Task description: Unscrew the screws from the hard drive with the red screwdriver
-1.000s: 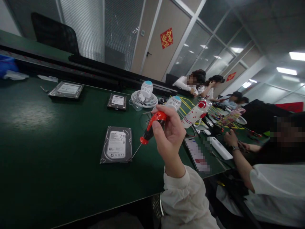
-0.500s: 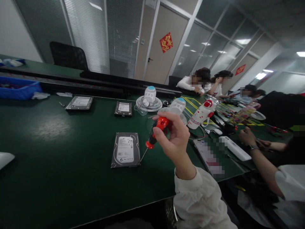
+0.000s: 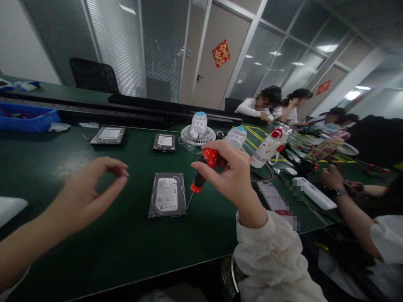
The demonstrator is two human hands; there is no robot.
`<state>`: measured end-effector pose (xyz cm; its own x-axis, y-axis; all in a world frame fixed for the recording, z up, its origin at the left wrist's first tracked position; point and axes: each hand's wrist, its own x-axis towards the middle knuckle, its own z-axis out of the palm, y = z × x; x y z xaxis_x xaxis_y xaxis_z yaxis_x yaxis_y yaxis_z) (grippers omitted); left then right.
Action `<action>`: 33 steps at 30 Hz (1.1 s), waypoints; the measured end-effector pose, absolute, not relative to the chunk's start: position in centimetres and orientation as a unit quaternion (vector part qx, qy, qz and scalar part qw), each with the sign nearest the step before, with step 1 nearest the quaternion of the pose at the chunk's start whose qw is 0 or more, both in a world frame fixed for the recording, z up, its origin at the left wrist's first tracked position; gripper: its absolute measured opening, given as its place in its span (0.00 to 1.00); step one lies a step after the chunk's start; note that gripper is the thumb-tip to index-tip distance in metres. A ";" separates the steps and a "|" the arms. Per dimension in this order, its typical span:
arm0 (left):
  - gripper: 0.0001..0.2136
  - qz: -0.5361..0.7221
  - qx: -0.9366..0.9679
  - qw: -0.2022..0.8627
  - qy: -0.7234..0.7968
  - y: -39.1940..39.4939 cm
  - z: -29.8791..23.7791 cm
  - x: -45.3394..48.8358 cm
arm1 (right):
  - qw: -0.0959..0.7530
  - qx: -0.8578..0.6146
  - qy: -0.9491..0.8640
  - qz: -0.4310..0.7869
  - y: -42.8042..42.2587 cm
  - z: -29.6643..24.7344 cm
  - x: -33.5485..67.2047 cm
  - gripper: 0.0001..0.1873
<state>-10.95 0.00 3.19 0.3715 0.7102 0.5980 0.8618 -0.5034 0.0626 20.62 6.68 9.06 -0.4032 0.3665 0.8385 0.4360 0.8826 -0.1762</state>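
My right hand (image 3: 231, 172) is closed around a screwdriver (image 3: 203, 165) with a red and black handle, its thin shaft pointing down towards the right edge of a hard drive (image 3: 166, 194) lying flat on the green table (image 3: 94, 247). My left hand (image 3: 90, 195) hovers above the table to the left of that drive. Its thumb and forefinger curl towards each other in a loose ring, with nothing visible between them.
Two more hard drives (image 3: 108, 135) (image 3: 164, 141) lie farther back. Small white fans (image 3: 198, 130) (image 3: 236, 137), a white and red device (image 3: 269, 147), a phone (image 3: 273, 197) and a white block (image 3: 311, 193) sit to the right. Other people (image 3: 352, 197) work at the right; a blue bin (image 3: 23, 119) stands far left.
My left hand has come into view from the lower left and risen above the table. My right hand with the screwdriver has stayed in about the same place.
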 end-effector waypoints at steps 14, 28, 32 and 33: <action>0.06 -0.198 -0.936 0.177 -0.232 0.1 -3.0 -2.2 | 0.397 -0.248 -0.882 -0.052 6.8 10.3 21.4 0.15; 0.27 -0.057 -0.929 0.174 -0.321 -2.7 -4.7 -0.5 | 0.386 -0.315 -0.866 -0.040 6.9 9.7 22.2 0.16; 0.31 -0.017 -0.928 0.154 -0.338 -3.1 -4.7 -0.6 | 0.377 -0.296 -0.878 -0.018 6.9 9.7 22.3 0.18; 0.31 -0.015 -0.928 0.155 -0.339 -3.2 -4.7 -0.6 | 0.380 -0.297 -0.876 -0.014 7.0 9.6 22.2 0.18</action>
